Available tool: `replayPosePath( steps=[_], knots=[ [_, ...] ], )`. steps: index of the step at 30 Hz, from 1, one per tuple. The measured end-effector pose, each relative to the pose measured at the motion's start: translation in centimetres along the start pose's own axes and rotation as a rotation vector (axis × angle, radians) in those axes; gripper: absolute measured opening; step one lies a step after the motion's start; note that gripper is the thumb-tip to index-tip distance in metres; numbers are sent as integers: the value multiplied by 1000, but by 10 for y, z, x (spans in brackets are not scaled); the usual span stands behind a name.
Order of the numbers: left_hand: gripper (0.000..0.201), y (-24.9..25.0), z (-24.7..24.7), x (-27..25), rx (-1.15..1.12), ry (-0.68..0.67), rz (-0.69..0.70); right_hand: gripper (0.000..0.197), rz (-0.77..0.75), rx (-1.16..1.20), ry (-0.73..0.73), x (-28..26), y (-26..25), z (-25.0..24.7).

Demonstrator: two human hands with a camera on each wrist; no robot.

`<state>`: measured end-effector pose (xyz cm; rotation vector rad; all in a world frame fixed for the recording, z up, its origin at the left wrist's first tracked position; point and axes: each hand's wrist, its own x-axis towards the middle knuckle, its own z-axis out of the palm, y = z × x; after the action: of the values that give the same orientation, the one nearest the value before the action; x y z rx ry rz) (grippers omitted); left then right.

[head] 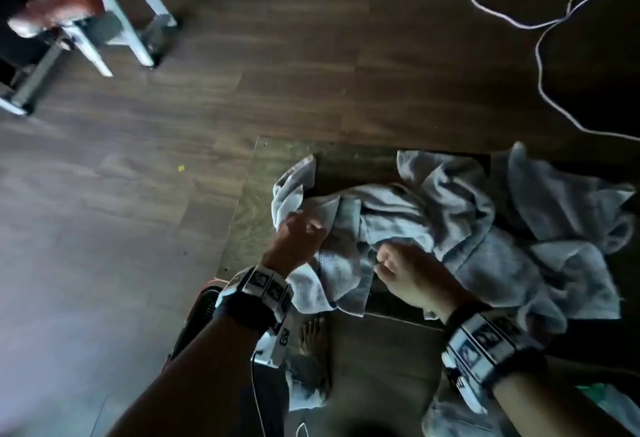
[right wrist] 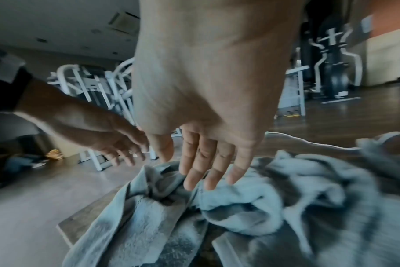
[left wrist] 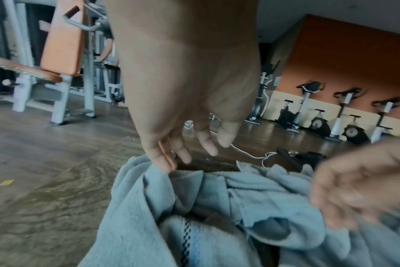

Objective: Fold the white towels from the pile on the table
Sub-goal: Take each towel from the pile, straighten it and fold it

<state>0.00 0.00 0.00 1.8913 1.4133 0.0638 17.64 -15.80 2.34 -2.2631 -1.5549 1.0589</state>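
Towels [head: 485,228] lie in a crumpled white heap on a low wooden table [head: 256,201], filling its 3 o'clock half and spilling over the 6 o'clock edge; one towel [head: 325,284] at the 9 o'clock end of the heap hangs over that near edge, and a dark checked stripe runs along its hem in the left wrist view [left wrist: 186,240]. Left hand [head: 299,237] sits on the 9 o'clock side of the heap; in its own wrist view the thumb and forefinger [left wrist: 160,160] meet on a raised fold of cloth, pinching it, while the other fingers hang loose. Right hand [head: 408,274] is just beside it toward 3 o'clock; from the right wrist its fingers [right wrist: 206,169] are straight and spread, tips touching the cloth, nothing grasped. Both wrists wear banded camera straps [head: 263,289]. A white cable [head: 540,55] loops across the dark wood floor [head: 121,228] at 1 o'clock; a gym bench frame [head: 114,14] with an orange pad stands at 10 o'clock; a bare foot [head: 313,332] shows under the table's near edge.
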Motion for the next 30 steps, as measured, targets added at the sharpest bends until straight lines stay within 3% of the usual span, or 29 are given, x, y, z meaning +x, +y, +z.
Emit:
replayPosePath(
  steps=[2, 5, 7, 10, 12, 13, 15, 17, 20, 22, 26, 30],
  knots=[
    [33, -18, 16, 11, 183, 91, 81, 35, -63, -157, 56, 24, -4, 32],
    [72, -38, 33, 18, 328, 34, 78, 63, -138, -382, 102, 52, -9, 77],
    [80, -57, 43, 25, 399, 26, 142, 64, -165, -457, 167, 60, -9, 99],
    [41, -77, 55, 41, 308, 101, 323, 30, -274, -502, 313, 64, -10, 119],
    [16, -79, 59, 46, 363, 162, 401, 44, -320, -478, 362, 63, -8, 126],
    [17, -75, 57, 42, 405, 195, 429, 40, -325, -478, 426, 60, -7, 128],
    [28, -67, 50, 30, 504, 264, 466, 14, -271, -407, 495, 49, -8, 122],
    [35, -61, 41, 12, 469, 235, 516, 23, -203, -175, 539, 29, -10, 117],
    [42, -44, 18, -10, 214, 249, 530, 16, -155, 51, 557, 12, -11, 96],
    [38, -38, 9, -28, 204, 212, 540, 14, -205, 171, 604, 0, -13, 82],
    [66, -18, 9, -75, 413, 116, 615, 12, -229, 315, 710, -20, -27, 61],
    [48, -19, 31, -92, 413, 83, 662, 11, -272, 401, 807, -32, -46, 52]
  ],
)
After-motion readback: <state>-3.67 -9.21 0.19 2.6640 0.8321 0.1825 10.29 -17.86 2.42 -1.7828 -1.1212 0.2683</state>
